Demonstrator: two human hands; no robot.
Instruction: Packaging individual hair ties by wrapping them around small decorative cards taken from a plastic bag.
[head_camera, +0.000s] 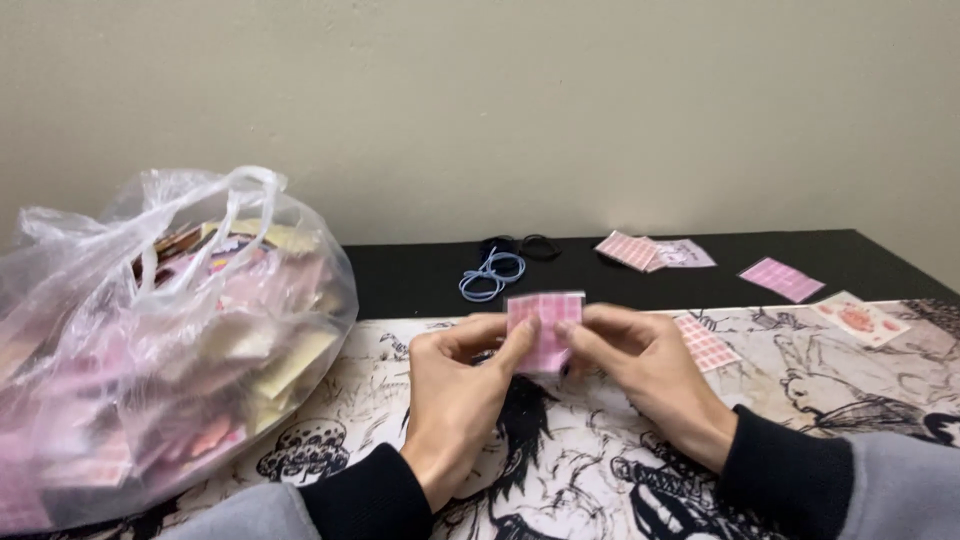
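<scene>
A small pink checked paper square (545, 330) is held upright between both hands above a black-and-white illustrated mat (560, 470). My left hand (455, 395) pinches its left side with thumb and fingers. My right hand (645, 370) grips its right side. Both wrists wear black cuffs under grey sleeves.
A clear plastic bag (150, 340) full of pink and cream packets sits at the left. Blue and black elastic bands (495, 270) lie on the black table behind. More pink checked squares (630, 250), (782, 278), (705, 342) and a peach-patterned one (858, 318) lie to the right.
</scene>
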